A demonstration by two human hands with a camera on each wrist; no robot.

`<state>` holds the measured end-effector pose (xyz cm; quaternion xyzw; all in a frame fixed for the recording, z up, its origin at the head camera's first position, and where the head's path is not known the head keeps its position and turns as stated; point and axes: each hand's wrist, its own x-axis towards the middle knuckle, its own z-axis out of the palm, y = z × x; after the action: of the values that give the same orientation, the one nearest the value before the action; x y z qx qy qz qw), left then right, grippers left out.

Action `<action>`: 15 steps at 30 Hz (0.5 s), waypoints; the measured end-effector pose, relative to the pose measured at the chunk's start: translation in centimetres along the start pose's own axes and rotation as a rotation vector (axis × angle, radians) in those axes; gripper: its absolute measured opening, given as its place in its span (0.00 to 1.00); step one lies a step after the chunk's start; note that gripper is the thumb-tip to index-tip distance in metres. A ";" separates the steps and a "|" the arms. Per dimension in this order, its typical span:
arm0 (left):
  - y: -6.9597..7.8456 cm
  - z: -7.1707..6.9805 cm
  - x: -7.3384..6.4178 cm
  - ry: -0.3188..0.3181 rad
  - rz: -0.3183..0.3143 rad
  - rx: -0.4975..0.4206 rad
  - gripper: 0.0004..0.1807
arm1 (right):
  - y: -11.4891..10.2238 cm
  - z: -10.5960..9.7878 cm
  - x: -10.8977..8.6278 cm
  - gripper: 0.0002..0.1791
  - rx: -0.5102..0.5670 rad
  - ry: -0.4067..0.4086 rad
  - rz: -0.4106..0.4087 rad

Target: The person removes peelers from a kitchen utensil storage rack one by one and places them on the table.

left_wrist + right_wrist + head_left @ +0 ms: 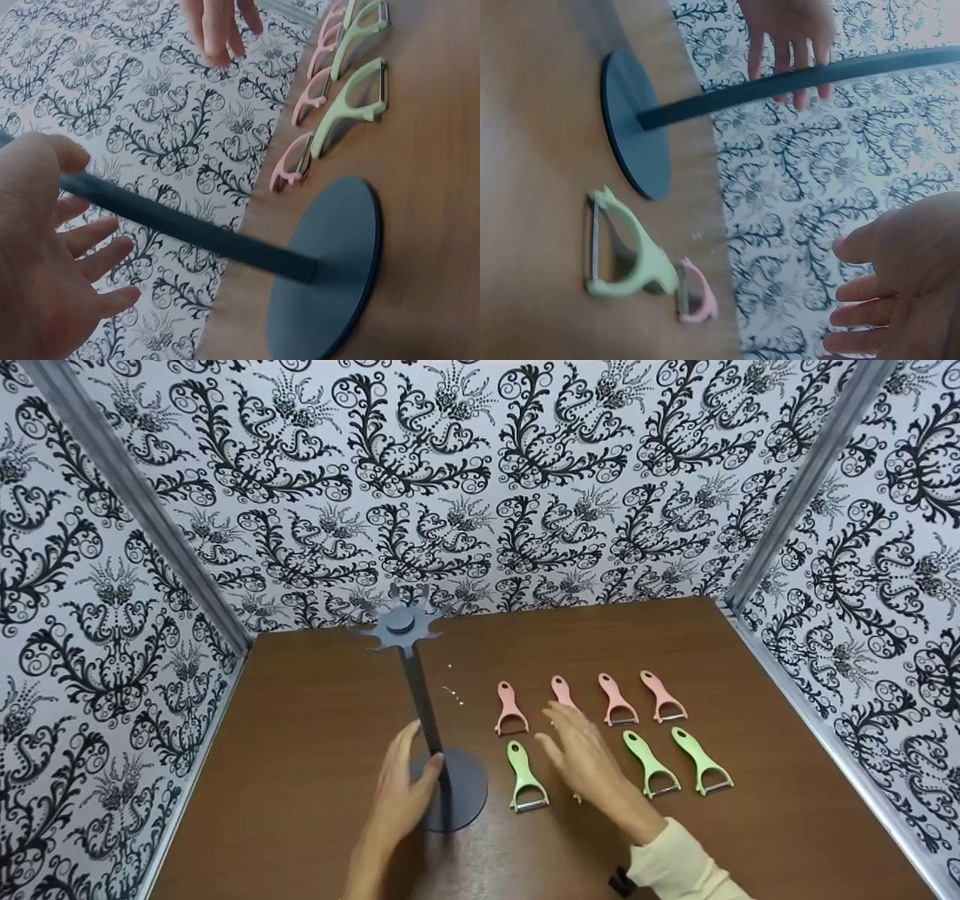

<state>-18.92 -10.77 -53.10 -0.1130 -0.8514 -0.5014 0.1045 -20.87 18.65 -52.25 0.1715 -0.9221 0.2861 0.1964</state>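
Note:
A dark grey stand with a round base (469,795), an upright pole (421,697) and a notched, star-like top (405,631) rises left of the table's middle. My left hand (401,787) is around the lower pole, thumb in front, the other fingers behind it, loose and spread in the left wrist view. Over the peelers hovers my right hand (585,750), its fingers extended and nothing in them. It partly hides a pink peeler (561,690) and covers most of a green one. Left of it lie another green peeler (520,765) and a pink peeler (508,701).
Farther right lie two pink peelers (609,690) and two green peelers (694,750), in rows by colour on the brown wooden table (300,750). Patterned black-and-white panels (465,495) wall the table at the back and both sides, with grey metal posts at the corners.

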 end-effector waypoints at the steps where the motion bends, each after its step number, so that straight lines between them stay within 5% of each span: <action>1: -0.1 -0.4 -0.1 -0.003 -0.012 0.005 0.31 | 0.3 -0.4 0.1 0.21 -0.002 0.010 -0.012; 9: -0.6 -3.9 0.0 0.050 0.064 0.194 0.33 | 3.3 -4.3 0.3 0.27 -0.063 0.024 0.021; 15: -1.3 -6.8 -0.3 0.045 0.055 0.306 0.33 | 6.2 -7.1 0.6 0.29 -0.115 -0.009 0.053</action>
<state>-18.61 -17.41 -51.03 -0.1077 -0.9119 -0.3652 0.1534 -22.12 27.54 -49.46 0.1369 -0.9421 0.2368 0.1942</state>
